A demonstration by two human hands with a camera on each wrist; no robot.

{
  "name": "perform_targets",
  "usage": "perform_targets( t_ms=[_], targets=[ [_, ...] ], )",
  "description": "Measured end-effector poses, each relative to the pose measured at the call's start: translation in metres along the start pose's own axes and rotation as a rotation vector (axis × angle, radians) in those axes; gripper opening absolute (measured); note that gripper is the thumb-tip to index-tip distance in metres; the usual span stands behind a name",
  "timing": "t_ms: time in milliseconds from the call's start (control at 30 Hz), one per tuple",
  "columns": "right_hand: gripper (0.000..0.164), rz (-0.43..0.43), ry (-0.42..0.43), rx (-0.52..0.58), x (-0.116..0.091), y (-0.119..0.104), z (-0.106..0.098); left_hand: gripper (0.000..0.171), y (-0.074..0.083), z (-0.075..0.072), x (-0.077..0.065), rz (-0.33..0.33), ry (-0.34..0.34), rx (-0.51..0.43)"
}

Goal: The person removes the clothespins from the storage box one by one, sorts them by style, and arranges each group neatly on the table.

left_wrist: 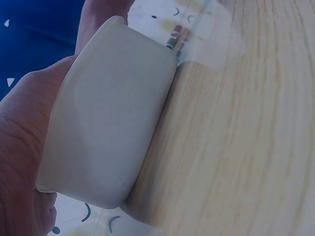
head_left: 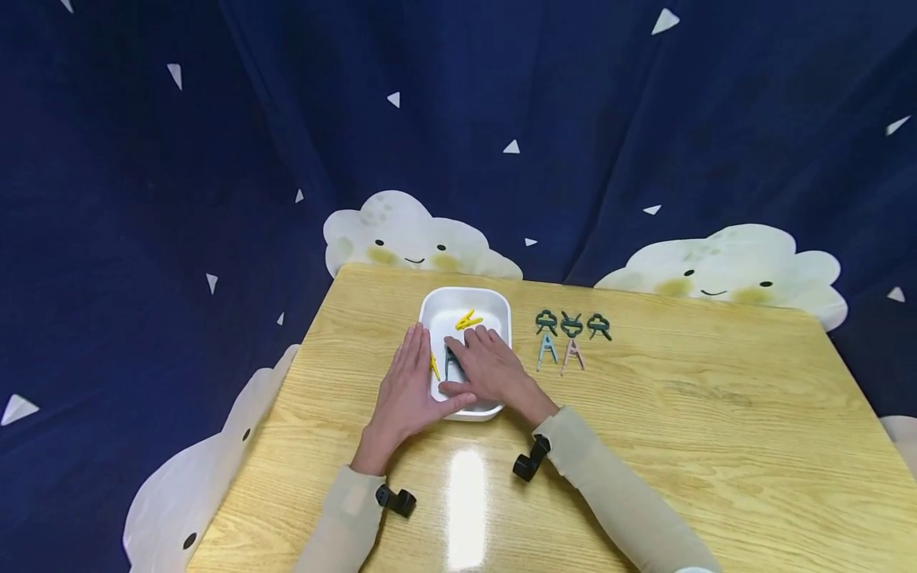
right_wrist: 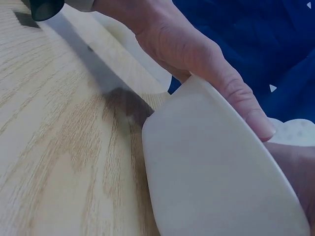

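A white plastic tray (head_left: 504,306) stands on the table. My left hand (head_left: 408,394) rests against its left side and near corner, with straight fingers along the rim and the thumb over the near edge. My right hand (head_left: 490,368) reaches into the tray; its thumb and index finger lie around a dark clothespin (head_left: 447,364), but whether they pinch it I cannot tell. One yellow clothespin (head_left: 469,320) lies at the tray's far end, another yellow clothespin (head_left: 435,368) by its left wall. Both wrist views show the tray's outer wall, hiding its inside.
Right of the tray lie several dark green cloud-shaped clips (head_left: 571,325) in a row, with a light blue clothespin (head_left: 547,350) and a pink clothespin (head_left: 572,356) nearer me. A dark blue curtain (head_left: 458,95) hangs behind the wooden table (head_left: 688,446).
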State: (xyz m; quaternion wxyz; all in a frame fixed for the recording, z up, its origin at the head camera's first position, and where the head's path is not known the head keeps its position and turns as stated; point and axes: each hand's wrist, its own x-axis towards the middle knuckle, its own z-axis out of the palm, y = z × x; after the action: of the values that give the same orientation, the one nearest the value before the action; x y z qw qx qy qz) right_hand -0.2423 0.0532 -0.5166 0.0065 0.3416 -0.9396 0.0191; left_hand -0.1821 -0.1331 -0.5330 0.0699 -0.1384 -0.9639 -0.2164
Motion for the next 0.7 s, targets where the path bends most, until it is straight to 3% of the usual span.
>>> perform_targets(
  t_ms=[700],
  targets=[
    [0.078,-0.015,-0.018,0.012,-0.0011,0.0012,-0.0007,0.135,-0.0013,0.0000,-0.0008,0.001,0.010,-0.015]
  ],
)
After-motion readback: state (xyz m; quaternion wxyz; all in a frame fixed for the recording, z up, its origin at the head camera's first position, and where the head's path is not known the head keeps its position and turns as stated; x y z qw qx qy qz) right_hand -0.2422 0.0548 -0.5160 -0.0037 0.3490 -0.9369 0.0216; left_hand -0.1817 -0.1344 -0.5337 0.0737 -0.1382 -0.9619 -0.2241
